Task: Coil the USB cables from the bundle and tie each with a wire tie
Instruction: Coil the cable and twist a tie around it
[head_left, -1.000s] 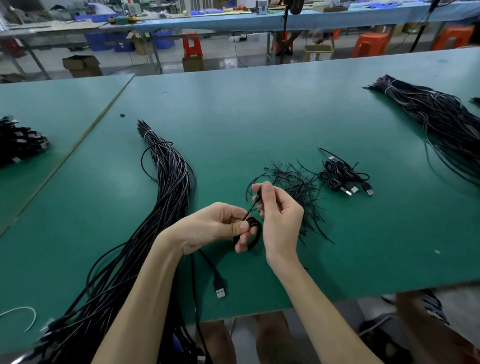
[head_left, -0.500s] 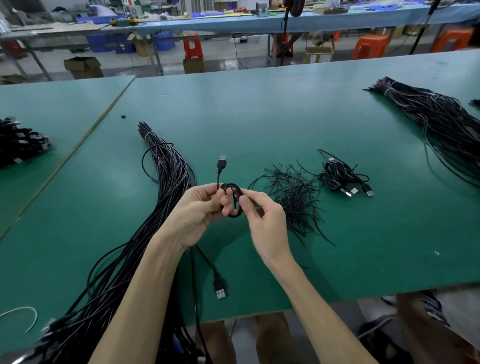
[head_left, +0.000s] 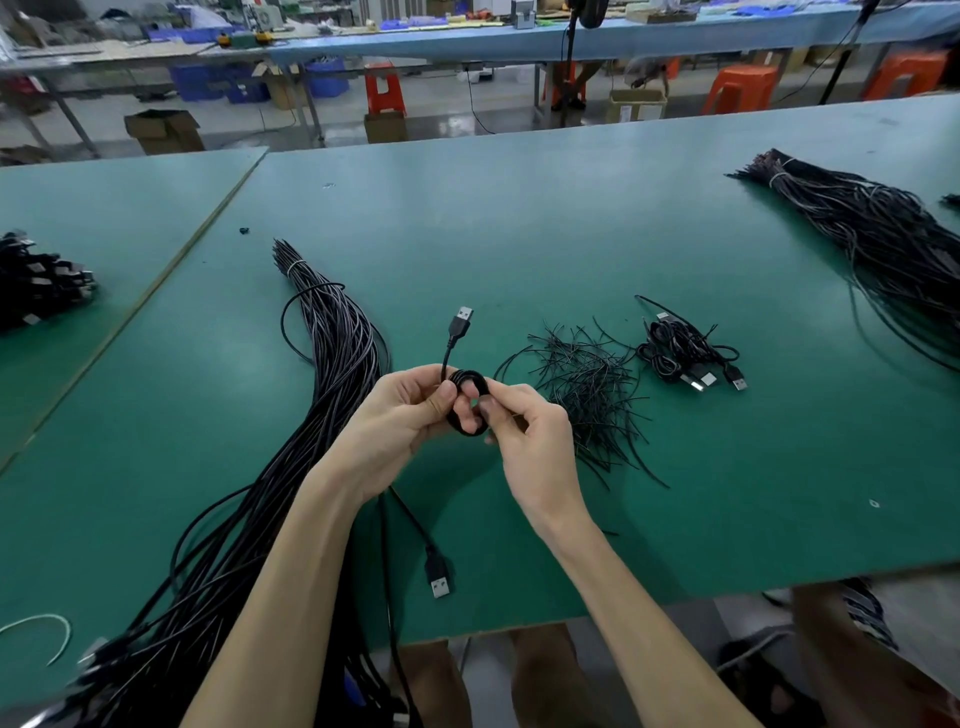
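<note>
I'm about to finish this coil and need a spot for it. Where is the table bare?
Bare green table lies beyond the wire ties, between the left cable bundle and the right cable bundle; also nearside, right of the right hand, below the coiled USB cables. Crowded: ties to coiled cables, and along the left bundle.

Table (head_left: 519, 234): green covering, matt and smooth, with a faint sheen toward the far edge.
Cable bundle (head_left: 343, 353), left near edge: black plastic sheaths, slightly glossy.
Coiled USB cable (head_left: 470, 382): black, smooth.
USB plug (head_left: 461, 323): black plastic body, bright metal shell.
Wire ties (head_left: 587, 384): thin, black, dull.
</note>
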